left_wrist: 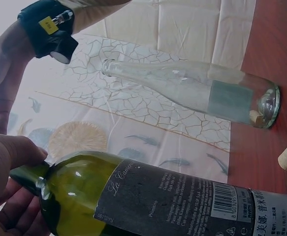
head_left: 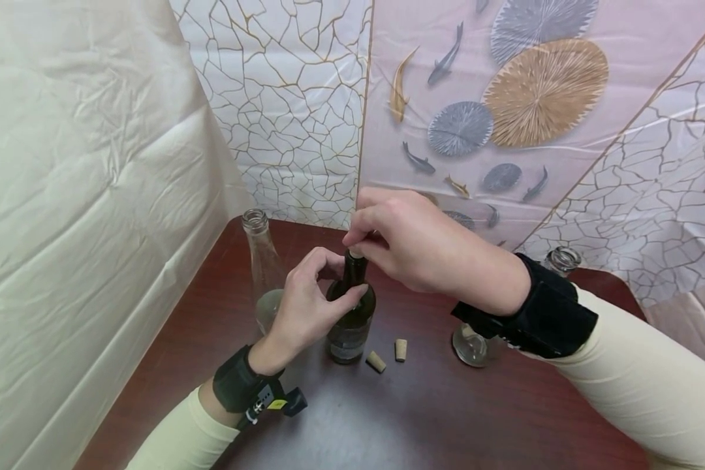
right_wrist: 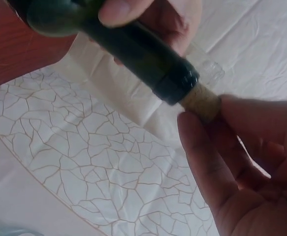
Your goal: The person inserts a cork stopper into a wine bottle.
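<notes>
A dark green wine bottle [head_left: 348,336] with a dark label [left_wrist: 177,199] stands upright on the table. My left hand [head_left: 310,297] grips it round the neck, thumb on the near side. Over its mouth, my right hand [head_left: 408,238] pinches a cork [right_wrist: 202,103] between thumb and fingers. In the right wrist view the cork's lower end sits at the bottle's mouth, with much of it still showing above the rim; how deep it goes is hidden. Two loose corks, one lying [head_left: 376,361] and one beside it [head_left: 401,350], are on the table just right of the bottle.
A clear glass bottle [head_left: 261,261] stands behind my left hand, with a cork [left_wrist: 255,117] inside near its base. Another clear bottle [head_left: 471,347] stands at the right, partly hidden by my right wrist. Patterned cloth [head_left: 294,117] hangs behind the reddish-brown table [head_left: 435,418].
</notes>
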Available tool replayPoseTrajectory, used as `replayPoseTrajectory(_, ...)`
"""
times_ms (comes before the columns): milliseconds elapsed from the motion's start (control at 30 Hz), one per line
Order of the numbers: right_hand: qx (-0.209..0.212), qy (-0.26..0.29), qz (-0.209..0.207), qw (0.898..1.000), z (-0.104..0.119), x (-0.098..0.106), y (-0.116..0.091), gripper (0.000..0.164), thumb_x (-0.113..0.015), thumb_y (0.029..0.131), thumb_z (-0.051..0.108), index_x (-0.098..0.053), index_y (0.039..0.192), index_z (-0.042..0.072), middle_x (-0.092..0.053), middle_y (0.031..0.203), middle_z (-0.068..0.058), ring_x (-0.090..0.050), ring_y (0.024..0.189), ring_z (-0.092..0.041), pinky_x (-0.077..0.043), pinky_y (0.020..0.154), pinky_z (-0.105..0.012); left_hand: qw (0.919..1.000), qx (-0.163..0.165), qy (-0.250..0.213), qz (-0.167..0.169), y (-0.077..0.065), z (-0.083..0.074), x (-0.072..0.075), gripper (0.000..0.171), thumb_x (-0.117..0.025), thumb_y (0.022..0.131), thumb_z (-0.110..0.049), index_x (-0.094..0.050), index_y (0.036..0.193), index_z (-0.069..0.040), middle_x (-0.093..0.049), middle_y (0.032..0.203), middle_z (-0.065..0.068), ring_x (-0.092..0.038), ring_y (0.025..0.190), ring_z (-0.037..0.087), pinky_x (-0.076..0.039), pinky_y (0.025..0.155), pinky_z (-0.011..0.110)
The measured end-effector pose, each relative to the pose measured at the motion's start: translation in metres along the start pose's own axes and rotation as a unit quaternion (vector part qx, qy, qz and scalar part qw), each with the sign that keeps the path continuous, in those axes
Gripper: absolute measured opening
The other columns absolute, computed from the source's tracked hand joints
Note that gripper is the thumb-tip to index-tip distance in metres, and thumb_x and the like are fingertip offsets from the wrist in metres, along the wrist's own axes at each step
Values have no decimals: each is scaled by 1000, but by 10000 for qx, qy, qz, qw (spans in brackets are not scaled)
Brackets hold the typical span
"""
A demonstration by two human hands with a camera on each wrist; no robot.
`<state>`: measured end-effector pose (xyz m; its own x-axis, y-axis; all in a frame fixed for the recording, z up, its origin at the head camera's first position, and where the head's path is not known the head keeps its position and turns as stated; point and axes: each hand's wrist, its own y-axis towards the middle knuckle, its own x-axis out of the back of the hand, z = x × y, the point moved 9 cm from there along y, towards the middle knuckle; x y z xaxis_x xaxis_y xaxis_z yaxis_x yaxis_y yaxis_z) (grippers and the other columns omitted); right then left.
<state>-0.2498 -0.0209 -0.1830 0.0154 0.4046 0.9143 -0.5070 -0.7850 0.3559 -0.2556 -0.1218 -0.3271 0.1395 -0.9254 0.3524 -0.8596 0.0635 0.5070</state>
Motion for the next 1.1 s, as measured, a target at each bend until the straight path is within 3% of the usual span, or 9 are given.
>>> replayPoseTrajectory(167,-25,283,-1054,9940,-7,1,-24,12,-79,93,10,-80,106,10,-71,103,0,-69,91,-12,-57,79,-29,10000,39,12,-38,3,-1,-1,29,-86,85,-11,-64,105,-10,-66,103,3,-67,94,13,-64,83,31)
replayPoseTrajectory(333,-251,933,-2398,9660,-29,0,-69,34,-84,87,7,-76,120,7,-72,116,-6,-74,97,-13,-59,89,-21,9995,189,-63,-231,7,-2,1,29,-86,84,-10,-64,103,-8,-66,101,5,-67,94,15,-64,82,35)
replayPoseTrajectory(433,-604,1212,-2753,9518,-43,-9,-97,31,-83,86,1,-77,116,8,-73,111,-6,-72,94,-11,-58,87,-15,9988,316,-114,-363,11,-3,2,29,-86,85,-11,-64,103,-8,-65,101,6,-66,93,15,-64,80,37)
replayPoseTrajectory(700,-1608,1512,-2682,9377,-69,-47,-148,23,-78,92,4,-77,112,17,-74,107,1,-68,89,0,-56,77,-11,9983,275,-4,-511,33,-13,-4,28,-83,89,-17,-66,109,-6,-66,104,9,-66,96,20,-62,82,37)
replayPoseTrajectory(1100,-2301,1544,-2398,9305,-85,-91,-173,15,-77,95,14,-77,107,24,-74,103,9,-69,88,1,-56,72,-12,9956,343,-46,-867,71,0,-21,32,-80,93,-17,-66,116,-2,-65,110,14,-67,99,27,-60,88,45)
